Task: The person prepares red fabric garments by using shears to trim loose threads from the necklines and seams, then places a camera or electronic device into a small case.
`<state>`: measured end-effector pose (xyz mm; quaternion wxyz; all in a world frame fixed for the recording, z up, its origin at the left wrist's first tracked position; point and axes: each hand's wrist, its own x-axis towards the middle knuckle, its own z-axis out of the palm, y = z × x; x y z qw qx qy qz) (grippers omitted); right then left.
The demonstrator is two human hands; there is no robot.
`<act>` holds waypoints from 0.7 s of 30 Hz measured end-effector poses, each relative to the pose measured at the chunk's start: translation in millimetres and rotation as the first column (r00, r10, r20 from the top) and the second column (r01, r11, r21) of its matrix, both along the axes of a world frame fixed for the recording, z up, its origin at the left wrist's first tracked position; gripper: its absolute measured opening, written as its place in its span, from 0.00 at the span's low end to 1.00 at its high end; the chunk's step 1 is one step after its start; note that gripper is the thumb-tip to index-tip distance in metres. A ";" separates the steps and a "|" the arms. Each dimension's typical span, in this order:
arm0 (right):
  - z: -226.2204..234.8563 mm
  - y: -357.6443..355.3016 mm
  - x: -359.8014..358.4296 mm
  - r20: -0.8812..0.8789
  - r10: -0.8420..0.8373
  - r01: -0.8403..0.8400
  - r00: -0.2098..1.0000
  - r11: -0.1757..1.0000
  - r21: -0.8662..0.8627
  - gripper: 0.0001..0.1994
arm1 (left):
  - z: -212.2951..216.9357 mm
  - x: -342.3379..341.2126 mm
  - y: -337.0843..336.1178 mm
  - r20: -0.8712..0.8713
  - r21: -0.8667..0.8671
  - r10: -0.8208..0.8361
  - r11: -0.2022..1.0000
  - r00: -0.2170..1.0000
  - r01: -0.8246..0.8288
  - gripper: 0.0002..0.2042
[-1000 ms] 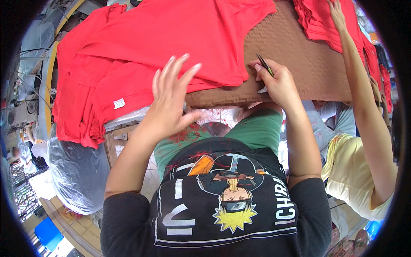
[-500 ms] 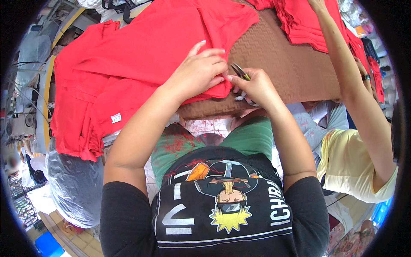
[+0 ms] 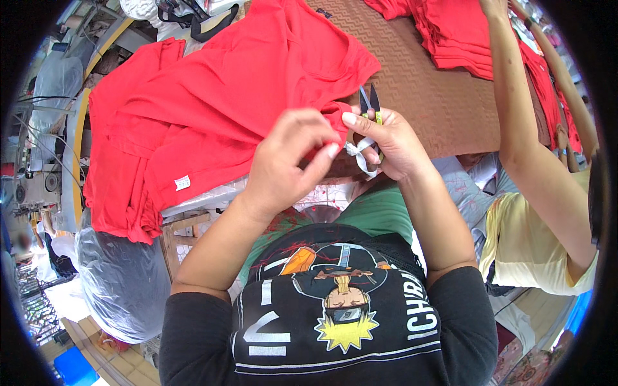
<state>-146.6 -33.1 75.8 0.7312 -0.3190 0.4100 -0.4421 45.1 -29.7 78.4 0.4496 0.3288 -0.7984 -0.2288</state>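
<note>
A red T-shirt (image 3: 212, 103) lies spread on the brown patterned table (image 3: 438, 96), its lower part hanging over the near edge. My left hand (image 3: 290, 157) pinches a bunched fold of the shirt's edge and lifts it off the table. My right hand (image 3: 386, 145) is right beside it, thumb against the same fold, and holds small thread snips (image 3: 372, 106) with the dark blades pointing up. A white strip (image 3: 360, 157) curls under that hand.
A pile of red garments (image 3: 463, 38) lies at the table's far right. Another person's bare arm (image 3: 521, 122) reaches over the table from the right. A clear plastic bag (image 3: 119, 283) bulges below the table at the left. More red garments (image 3: 122, 206) hang at the table's left.
My left hand went from flat on the shirt to pinching its edge and lifting it toward me. My right hand with the snips came in next to it.
</note>
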 end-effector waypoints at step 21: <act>11.8 8.7 12.4 -0.399 -0.189 -0.011 0.897 0.894 -0.449 0.06 | -3.7 0.1 4.0 -0.263 0.560 0.139 0.828 0.955 0.034 0.16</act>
